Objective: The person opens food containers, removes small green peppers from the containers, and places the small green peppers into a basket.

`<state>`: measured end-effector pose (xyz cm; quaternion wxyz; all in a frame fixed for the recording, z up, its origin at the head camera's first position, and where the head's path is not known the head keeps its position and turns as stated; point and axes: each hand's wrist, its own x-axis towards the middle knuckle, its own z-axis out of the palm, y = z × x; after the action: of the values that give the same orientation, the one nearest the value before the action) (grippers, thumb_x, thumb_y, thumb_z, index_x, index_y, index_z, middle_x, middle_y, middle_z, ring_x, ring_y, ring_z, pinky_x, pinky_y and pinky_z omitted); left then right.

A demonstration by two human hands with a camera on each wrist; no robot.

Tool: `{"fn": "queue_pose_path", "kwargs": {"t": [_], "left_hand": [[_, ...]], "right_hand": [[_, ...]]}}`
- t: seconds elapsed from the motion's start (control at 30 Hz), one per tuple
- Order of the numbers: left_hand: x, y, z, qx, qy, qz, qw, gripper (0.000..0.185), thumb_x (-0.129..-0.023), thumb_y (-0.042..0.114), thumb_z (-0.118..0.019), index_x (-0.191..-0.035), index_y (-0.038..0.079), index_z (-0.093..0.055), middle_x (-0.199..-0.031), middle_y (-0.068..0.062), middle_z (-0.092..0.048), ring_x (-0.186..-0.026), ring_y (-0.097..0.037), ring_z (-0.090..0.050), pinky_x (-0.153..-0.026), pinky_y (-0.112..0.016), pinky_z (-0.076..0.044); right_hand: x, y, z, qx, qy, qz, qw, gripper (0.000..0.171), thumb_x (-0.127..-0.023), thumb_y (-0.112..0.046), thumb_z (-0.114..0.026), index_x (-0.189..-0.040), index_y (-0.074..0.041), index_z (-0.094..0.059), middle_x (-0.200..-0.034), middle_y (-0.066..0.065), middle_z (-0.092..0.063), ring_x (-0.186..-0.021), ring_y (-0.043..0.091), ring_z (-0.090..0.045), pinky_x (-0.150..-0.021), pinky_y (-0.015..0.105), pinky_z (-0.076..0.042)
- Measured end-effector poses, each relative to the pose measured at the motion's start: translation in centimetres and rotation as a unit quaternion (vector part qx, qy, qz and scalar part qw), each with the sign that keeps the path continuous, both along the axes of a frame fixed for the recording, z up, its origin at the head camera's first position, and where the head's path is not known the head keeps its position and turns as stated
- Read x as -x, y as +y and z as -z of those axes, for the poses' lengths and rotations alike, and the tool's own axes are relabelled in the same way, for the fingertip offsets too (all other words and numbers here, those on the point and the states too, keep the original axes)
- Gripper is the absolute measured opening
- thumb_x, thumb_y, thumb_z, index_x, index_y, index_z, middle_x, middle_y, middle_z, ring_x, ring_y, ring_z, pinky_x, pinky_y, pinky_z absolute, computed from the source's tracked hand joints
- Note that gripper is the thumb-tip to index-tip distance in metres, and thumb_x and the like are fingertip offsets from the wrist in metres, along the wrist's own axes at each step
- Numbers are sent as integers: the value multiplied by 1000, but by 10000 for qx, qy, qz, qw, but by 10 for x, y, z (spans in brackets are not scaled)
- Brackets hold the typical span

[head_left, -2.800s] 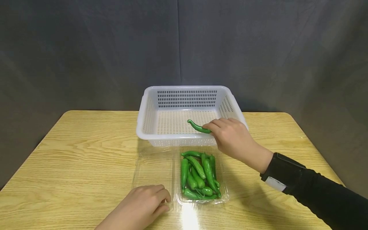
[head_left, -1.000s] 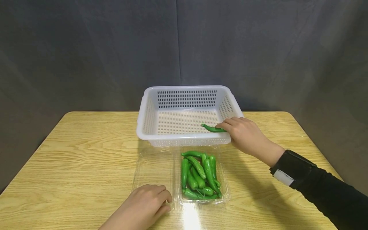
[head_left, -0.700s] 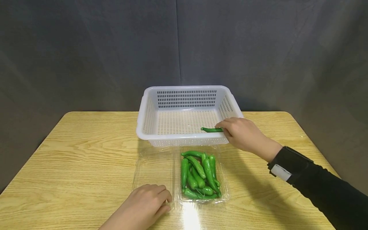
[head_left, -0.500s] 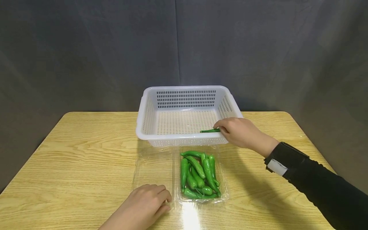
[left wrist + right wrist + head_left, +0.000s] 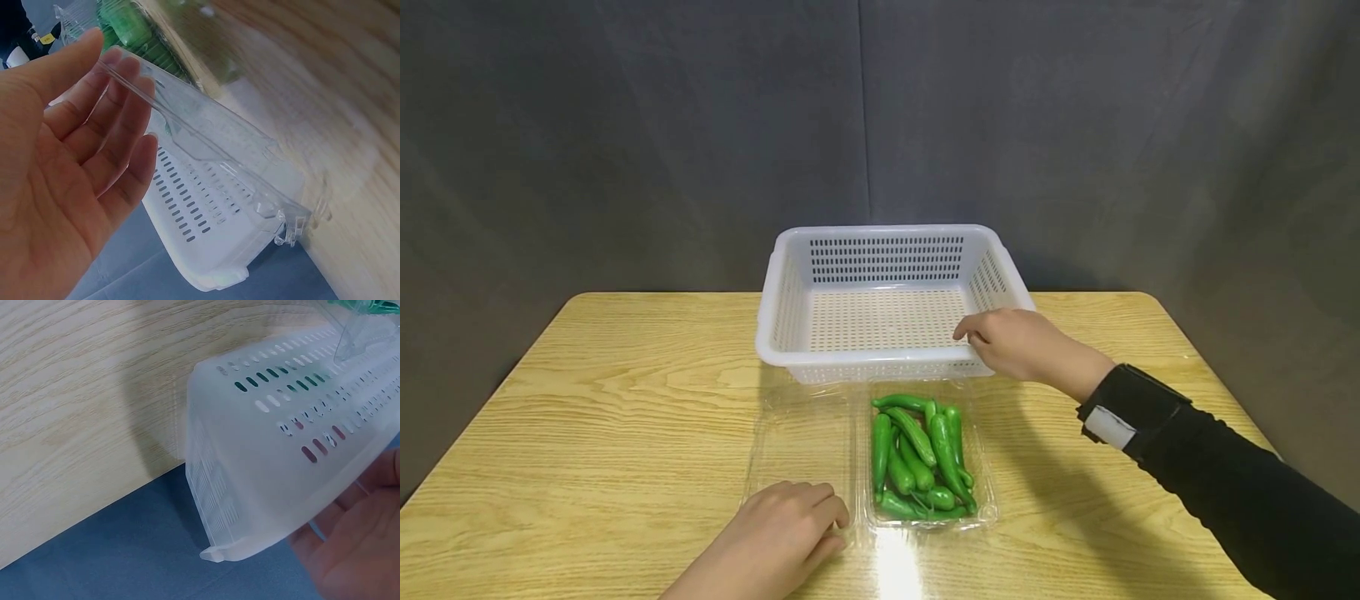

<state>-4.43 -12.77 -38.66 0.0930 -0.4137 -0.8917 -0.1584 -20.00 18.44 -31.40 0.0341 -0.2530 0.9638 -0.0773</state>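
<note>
A green chili pepper lies low inside the white slotted basket [image 5: 880, 357]; its green shows through the slots in the right wrist view, and the near wall hides it in the head view. My right hand [image 5: 1011, 342] reaches over the near right rim, fingers bent above the pepper and apart from it. My left hand [image 5: 782, 529] holds the near edge of the clear lid [image 5: 206, 134] between thumb and fingers. Joined to that lid, the clear plastic container [image 5: 987, 500] holds several green chili peppers [image 5: 917, 454].
The basket stands at the back of the wooden table [image 5: 595, 425], with the container and its lid just in front of it. A dark grey curtain [image 5: 700, 150] hangs behind the table.
My right hand has moved back to the right with a pepper, then lowered it into the basket behind the near wall and let go. The left hand has stayed at the lid.
</note>
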Motion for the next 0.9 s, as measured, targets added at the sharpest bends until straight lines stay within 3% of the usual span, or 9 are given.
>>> {"fn": "queue_pose_path", "kwargs": {"t": [0.27,0.53,0.9], "left_hand": [[0,0,1,6,33,0,10000,12,-86,21,-74,-83,18,-63,-77,12,-56,-68,-4,-52,-64,-24,-48],[2,0,1,87,-53,-1,9999,10,-88,20,-73,-85,18,-64,-79,12,-57,-69,-5,-54,-66,-26,-49],[2,0,1,140,-81,-34,9999,10,-88,21,-73,-85,18,-64,-79,12,-58,-70,-6,-55,-67,-26,-50]], "right_hand": [[0,1,1,159,153,-49,9997,33,-100,-12,-44,-118,-10,-71,-111,10,-71,-76,20,-58,-61,36,-43],[-4,-3,-2,455,733,-201,9961,24,-99,-15,-55,-115,-9,-72,-98,4,-71,-85,18,-62,-73,43,-52],[-19,-5,-10,892,1223,-323,9880,20,-98,-15,-58,-112,-10,-72,-97,4,-70,-86,18,-64,-72,40,-53]]}}
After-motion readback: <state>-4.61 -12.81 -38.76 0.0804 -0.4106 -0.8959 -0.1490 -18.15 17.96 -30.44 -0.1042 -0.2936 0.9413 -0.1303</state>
